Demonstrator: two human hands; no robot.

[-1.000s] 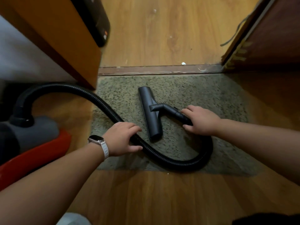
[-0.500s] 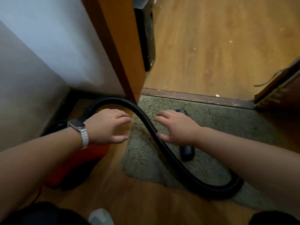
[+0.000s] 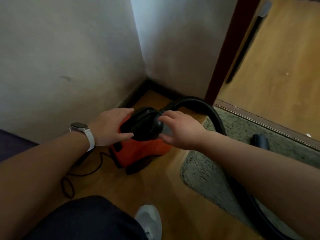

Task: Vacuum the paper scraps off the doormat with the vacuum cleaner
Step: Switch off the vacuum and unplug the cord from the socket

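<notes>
Head view: I see both my hands on the vacuum cleaner (image 3: 138,153).
Left hand (image 3: 109,127) rests flat-fingered at its 9 o'clock, right hand (image 3: 180,130) touches at 3 o'clock, fingers spread; neither grips.

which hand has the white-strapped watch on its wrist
The left hand, at the orange and black vacuum cleaner; the right hand has a bare wrist.
</notes>
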